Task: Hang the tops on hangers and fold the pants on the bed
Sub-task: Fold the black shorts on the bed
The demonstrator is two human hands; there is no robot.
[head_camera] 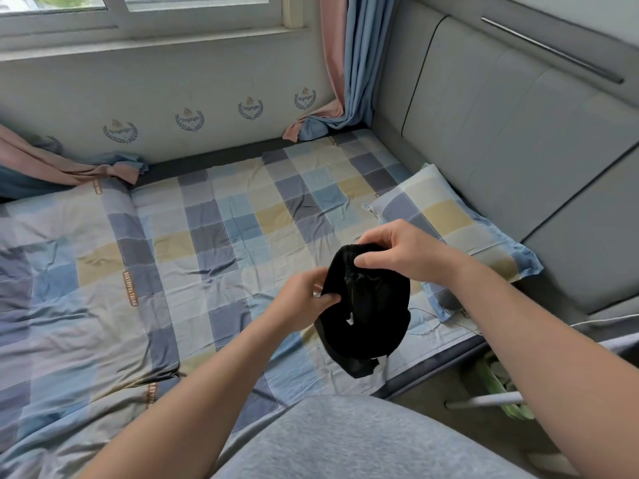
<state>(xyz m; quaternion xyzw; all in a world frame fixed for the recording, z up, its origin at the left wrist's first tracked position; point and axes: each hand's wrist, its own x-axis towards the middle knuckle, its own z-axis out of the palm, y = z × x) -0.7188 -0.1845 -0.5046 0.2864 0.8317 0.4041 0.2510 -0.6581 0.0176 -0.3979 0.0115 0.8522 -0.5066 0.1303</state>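
A bunched black garment [370, 312] hangs in the air above the near right part of the bed [214, 243]. My left hand [304, 299] pinches its left edge. My right hand [401, 250] grips the gathered top edge, thumb on the near side. The lower part of the garment droops over the bed's edge. Its shape is too crumpled to tell whether it is a top or pants. No hanger is in view.
The checked sheet covers the bed, with a folded quilt [69, 271] at the left and a pillow [449, 223] at the right against the grey padded headboard [518, 133]. Curtains [345, 63] hang at the far corner under the window. A white rod [484, 399] lies below the bed's right edge.
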